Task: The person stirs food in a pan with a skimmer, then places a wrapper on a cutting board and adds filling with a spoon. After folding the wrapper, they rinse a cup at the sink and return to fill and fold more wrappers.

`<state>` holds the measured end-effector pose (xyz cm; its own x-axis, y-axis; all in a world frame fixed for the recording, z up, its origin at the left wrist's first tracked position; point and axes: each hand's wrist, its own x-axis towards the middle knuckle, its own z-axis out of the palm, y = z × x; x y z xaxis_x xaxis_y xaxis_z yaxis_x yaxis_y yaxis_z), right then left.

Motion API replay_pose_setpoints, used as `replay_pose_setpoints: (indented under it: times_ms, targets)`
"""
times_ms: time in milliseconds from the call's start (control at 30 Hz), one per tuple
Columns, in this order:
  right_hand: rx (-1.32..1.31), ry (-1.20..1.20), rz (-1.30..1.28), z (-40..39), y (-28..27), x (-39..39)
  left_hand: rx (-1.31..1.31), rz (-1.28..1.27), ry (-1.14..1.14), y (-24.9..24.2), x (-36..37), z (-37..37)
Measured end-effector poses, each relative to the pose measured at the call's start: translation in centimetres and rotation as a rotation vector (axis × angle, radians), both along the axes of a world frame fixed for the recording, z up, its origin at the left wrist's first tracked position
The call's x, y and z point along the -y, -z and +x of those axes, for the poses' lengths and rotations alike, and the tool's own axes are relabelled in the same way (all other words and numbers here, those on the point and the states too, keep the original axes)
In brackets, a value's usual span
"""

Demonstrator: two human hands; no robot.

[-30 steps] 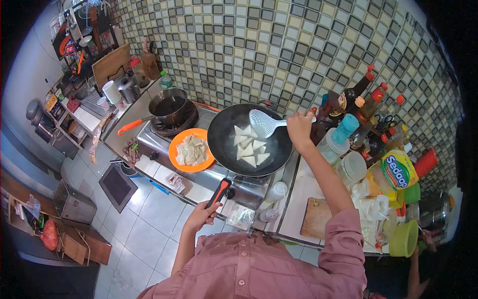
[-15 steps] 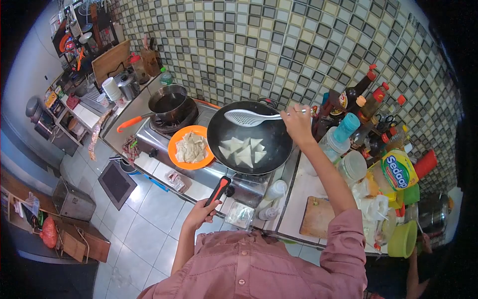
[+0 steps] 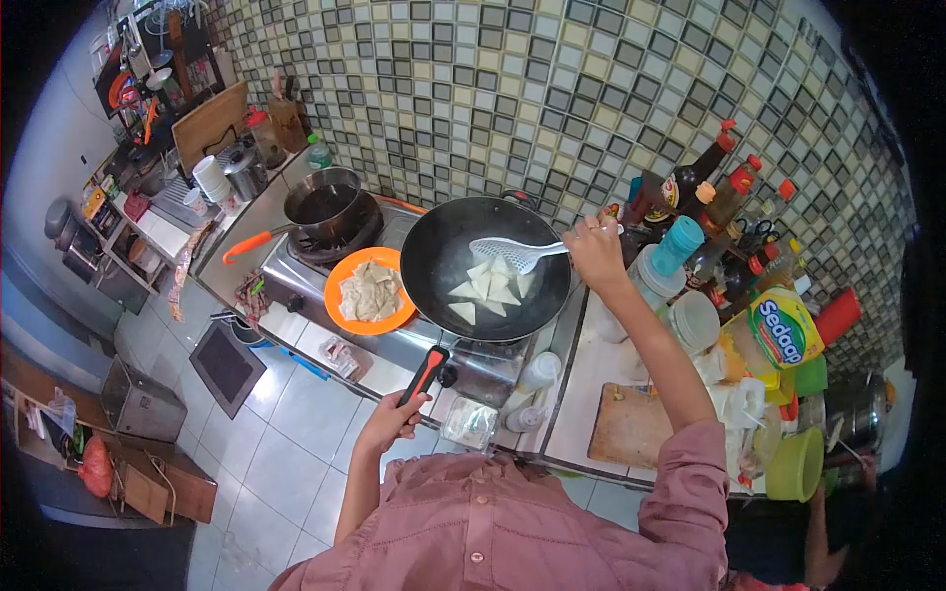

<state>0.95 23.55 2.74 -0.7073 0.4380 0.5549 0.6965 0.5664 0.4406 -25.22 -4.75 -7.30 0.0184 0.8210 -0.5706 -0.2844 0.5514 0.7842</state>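
While left hand grips the wok handle, right hand clasps the slotted turner; white triangles look light, soft, likely tear-prone; best supported from beneath

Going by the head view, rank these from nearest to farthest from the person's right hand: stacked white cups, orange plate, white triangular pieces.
From the right hand:
1. White triangular pieces, just to its left, inside the wok.
2. Orange plate, left of the wok.
3. Stacked white cups, far left, well beyond the plate.
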Motion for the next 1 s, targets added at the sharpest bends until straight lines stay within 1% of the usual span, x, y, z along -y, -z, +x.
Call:
replay_pose_setpoints:
  times_ms: [67,167,233,333,433,633,767,833,967,1000]
  targets:
    - [0.011,-0.025,0.004,-0.1,-0.7,0.2,-0.017,-0.009,-0.007,-0.1,0.0,0.0]
    - [-0.041,0.022,0.047,-0.2,-1.7,0.4,-0.005,-0.010,-0.009,0.0,0.0,0.0]
    - [-0.074,0.101,0.092,-0.4,-2.2,0.5,-0.007,-0.007,-0.001,0.0,0.0,0.0]
    - [-0.054,0.156,0.140,-0.4,-1.4,-0.2,-0.004,-0.001,0.009,0.1,0.0,-0.1]
    - [-0.053,0.158,0.178,-0.2,-0.2,-0.8,0.003,0.009,0.011,0.3,0.0,-0.1]
    - [-0.068,0.157,0.154,0.2,1.3,-1.3,-0.013,0.024,-0.002,0.7,0.1,0.0]
    - [-0.088,0.152,0.150,0.2,1.3,-1.3,0.023,0.045,-0.013,1.6,0.2,-0.1]
    - [-0.077,0.162,0.106,0.2,1.2,-1.2,0.016,0.046,-0.010,1.8,0.3,-0.1]
    - [-0.051,0.161,0.128,0.2,1.3,-1.2,-0.007,0.049,-0.014,1.5,0.2,0.0]
    - [-0.040,0.171,0.090,0.2,1.4,-1.2,-0.007,0.048,-0.016,1.4,0.2,0.0]
